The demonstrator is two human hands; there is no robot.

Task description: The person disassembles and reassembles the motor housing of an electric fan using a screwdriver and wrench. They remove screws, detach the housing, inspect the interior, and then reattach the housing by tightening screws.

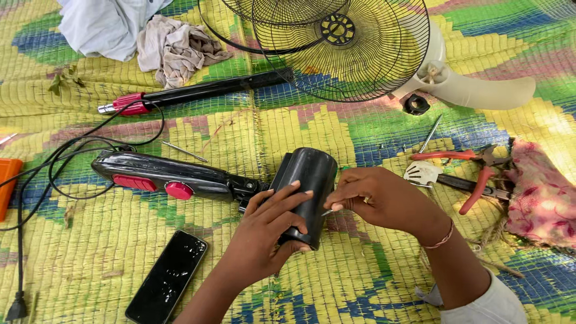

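My left hand (267,231) wraps around a black cylindrical motor housing (309,177) that lies on a woven mat. The housing joins a long black fan body with red buttons (162,177) stretching to the left. My right hand (378,198) pinches a thin metal tool, its tip touching the housing's right side near my left fingers. A bangle circles my right wrist.
A black wire fan guard (354,54) and a cream fan blade (474,90) lie at the top. Red-handled pliers (474,174), a screwdriver (429,135), a black tube with a red collar (192,93), a phone (168,276), a power cord (36,186) and rags (174,48) surround me.
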